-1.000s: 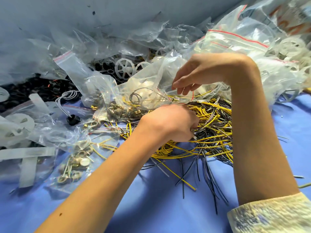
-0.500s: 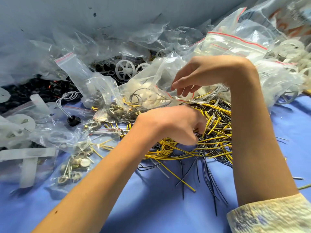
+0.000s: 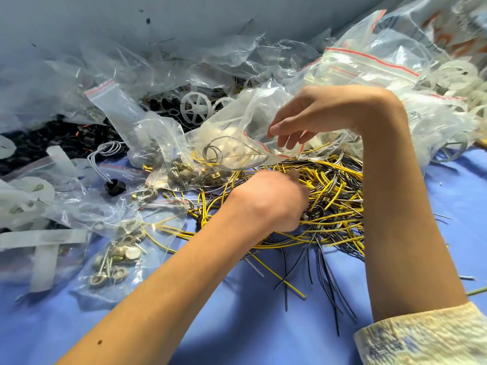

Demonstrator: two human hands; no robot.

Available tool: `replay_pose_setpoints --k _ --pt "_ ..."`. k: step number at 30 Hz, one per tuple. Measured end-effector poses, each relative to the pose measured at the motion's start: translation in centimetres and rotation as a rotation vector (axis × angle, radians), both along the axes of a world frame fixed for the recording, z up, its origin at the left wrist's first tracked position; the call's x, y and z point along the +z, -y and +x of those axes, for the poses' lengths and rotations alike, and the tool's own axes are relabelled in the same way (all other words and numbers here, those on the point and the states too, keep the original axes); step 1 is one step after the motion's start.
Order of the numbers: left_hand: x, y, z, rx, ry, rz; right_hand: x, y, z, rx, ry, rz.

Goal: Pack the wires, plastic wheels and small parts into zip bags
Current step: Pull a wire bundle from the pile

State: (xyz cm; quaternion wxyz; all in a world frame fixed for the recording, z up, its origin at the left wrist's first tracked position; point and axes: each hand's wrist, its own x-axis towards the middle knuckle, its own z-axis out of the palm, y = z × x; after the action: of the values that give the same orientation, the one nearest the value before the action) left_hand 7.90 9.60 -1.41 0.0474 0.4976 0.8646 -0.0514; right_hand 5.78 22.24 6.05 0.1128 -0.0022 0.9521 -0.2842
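Observation:
A tangle of yellow and black wires (image 3: 334, 196) lies on the blue cloth. My left hand (image 3: 268, 201) is curled into the wires at the pile's left side, gripping some of them. Above it my right hand (image 3: 313, 114) pinches the red-striped mouth of a clear zip bag (image 3: 237, 143), which holds a grey wire coil and pale round parts. A white plastic wheel (image 3: 196, 108) lies behind the bag. Zip bags of small metal parts (image 3: 118, 254) lie to the left.
Crumpled clear bags (image 3: 369, 64) pile up at the back and right, some holding white wheels. Black parts (image 3: 60, 138) are heaped at the far left. A black part with white leads (image 3: 114, 185) lies near them. Blue cloth (image 3: 263, 325) shows in front.
My left hand has shifted slightly right and deeper into the wires. My right hand has lifted a little with the bag's mouth.

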Motion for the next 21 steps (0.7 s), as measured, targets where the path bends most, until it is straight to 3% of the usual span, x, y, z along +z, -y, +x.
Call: replay_pose_setpoints --k 21 --pt "2.1 1.1 -1.5 -0.028 0.085 0.137 -0.3 0.0 -0.3 0.012 0.005 -0.014"
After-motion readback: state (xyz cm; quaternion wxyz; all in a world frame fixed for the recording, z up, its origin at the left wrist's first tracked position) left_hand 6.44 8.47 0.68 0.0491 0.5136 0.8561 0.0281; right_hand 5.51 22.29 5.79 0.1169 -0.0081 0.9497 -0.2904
